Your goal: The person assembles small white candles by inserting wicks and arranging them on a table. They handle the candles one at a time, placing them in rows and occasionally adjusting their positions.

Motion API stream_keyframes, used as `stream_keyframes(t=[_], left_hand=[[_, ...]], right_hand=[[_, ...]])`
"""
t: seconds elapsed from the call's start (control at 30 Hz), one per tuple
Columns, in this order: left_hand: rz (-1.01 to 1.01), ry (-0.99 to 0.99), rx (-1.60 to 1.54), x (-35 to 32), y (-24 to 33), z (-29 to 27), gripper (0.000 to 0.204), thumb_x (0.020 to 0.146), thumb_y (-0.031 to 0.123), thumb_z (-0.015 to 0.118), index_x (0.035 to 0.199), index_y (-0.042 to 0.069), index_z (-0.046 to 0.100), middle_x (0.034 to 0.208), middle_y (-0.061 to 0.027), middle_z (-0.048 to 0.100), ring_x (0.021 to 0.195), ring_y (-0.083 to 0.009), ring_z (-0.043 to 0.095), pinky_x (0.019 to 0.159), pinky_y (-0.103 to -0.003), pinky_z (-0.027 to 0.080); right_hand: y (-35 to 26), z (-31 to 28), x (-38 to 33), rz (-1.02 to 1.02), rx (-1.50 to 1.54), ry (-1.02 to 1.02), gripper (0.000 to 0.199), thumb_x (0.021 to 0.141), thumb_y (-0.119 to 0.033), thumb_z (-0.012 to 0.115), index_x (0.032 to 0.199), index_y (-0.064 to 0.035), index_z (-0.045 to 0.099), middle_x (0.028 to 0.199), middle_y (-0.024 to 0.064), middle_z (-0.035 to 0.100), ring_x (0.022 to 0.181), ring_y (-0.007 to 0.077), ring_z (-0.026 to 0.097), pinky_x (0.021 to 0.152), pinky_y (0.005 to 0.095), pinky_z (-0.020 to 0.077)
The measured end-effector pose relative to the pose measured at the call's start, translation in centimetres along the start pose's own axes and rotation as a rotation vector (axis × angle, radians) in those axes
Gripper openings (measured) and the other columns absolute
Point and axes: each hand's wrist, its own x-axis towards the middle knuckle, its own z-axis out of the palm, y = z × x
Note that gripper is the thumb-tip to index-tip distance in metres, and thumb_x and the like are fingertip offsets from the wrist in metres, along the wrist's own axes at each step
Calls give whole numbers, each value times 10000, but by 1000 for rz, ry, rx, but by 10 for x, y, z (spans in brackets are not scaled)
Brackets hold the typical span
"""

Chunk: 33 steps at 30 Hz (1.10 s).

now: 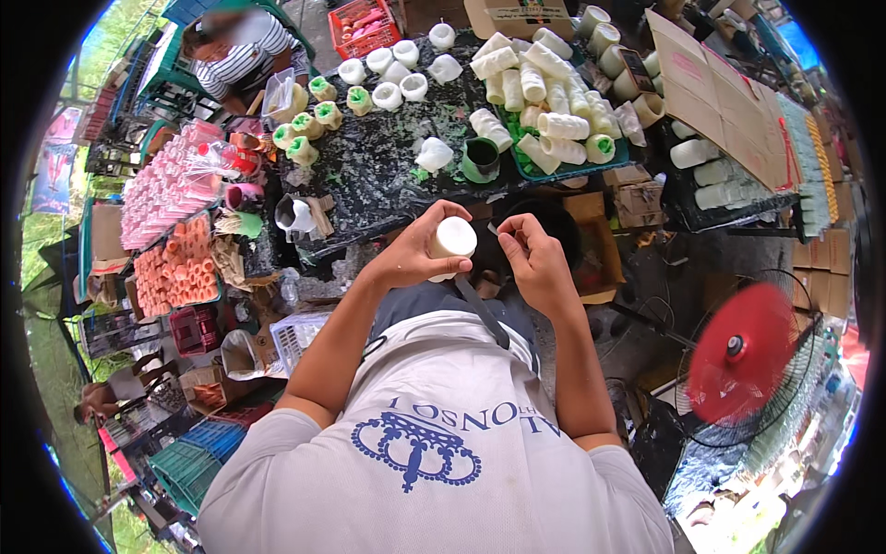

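A white pillar candle (454,238) with a smooth round top is held in front of my waist. My left hand (420,245) wraps round its side, thumb near the bottom and fingers behind. Just right of it, my right hand (533,254) is raised with thumb and forefinger pinched together. A small thin light piece (493,227) shows at those fingertips, too small to name. The right fingers are apart from the candle. Below the candle a dark strap (482,312) hangs over my lap.
A dark wax-spattered table (369,175) stands ahead, bearing white cups, green-filled candles and a dark green pot (480,160). White candles (554,92) pile in a tray at its right. Pink candles (175,180) stand left. A red fan (738,351) is at right; a person (245,60) sits far left.
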Motion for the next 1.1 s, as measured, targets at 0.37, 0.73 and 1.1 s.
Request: stream_keyframes(t=[0.37, 0.73, 1.1], left_hand=[[76, 294, 197, -10, 14, -42, 446, 979, 59, 798, 1415, 83, 710, 1121, -96, 801, 1014, -158, 749, 917, -353, 614], [350, 376, 289, 30, 12, -139, 406, 946, -5, 775, 1340, 91, 768, 1071, -125, 764, 954, -251, 750, 866, -372, 582], [450, 286, 394, 41, 9, -188, 459, 852, 14, 850, 1301, 17, 752, 1167, -164, 799, 971, -352, 704, 918, -442, 566]], right_hand=[[-49, 31, 48, -219, -109, -64, 128, 1069, -205, 720, 1073, -77, 731, 777, 133, 724, 660, 307, 721, 618, 402, 535], [-111, 83, 133, -299, -192, 60, 86, 926, -103, 815, 994, -50, 821, 887, 64, 773, 741, 208, 775, 669, 325, 586], [-132, 124, 162, -318, -510, 181, 97, 894, -208, 793, 892, -112, 802, 817, 63, 717, 668, 302, 699, 630, 420, 532]])
